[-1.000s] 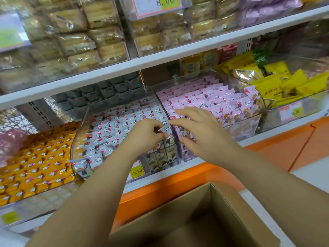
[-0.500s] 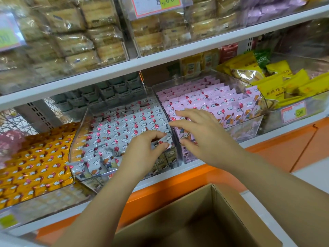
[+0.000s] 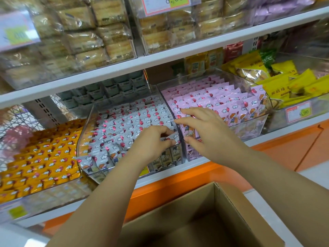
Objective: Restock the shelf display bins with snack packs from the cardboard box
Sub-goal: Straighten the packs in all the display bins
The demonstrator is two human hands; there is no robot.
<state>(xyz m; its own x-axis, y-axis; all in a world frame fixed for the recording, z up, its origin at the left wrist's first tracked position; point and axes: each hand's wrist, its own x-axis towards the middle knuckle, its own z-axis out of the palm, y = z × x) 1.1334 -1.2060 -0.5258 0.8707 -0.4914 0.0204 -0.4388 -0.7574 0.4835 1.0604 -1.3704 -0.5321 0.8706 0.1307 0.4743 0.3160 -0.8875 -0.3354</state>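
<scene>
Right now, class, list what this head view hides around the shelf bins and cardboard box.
Head view:
- Price tag below the grey bin: left forearm covers all but its last digits.
- Grey pack in the left hand: partly behind that hand.
- Cardboard box floor: cut off by bottom edge.
- Upper price label: clipped by top edge.
- Far-left label: blurred.

Left hand (image 3: 153, 145) is pinching a grey pack (image 3: 170, 137) right at the front right corner of the middle clear bin (image 3: 85, 132), which is stuffed with rows of the same grey packs. Right hand (image 3: 210, 134) is flat-ish, fingers (image 3: 190, 111) spread over the front of the pink packs (image 3: 222, 98) next door. Orange packs (image 3: 44, 157) are on the left, and the cardboard box (image 3: 178, 209) sits open down below.
</scene>
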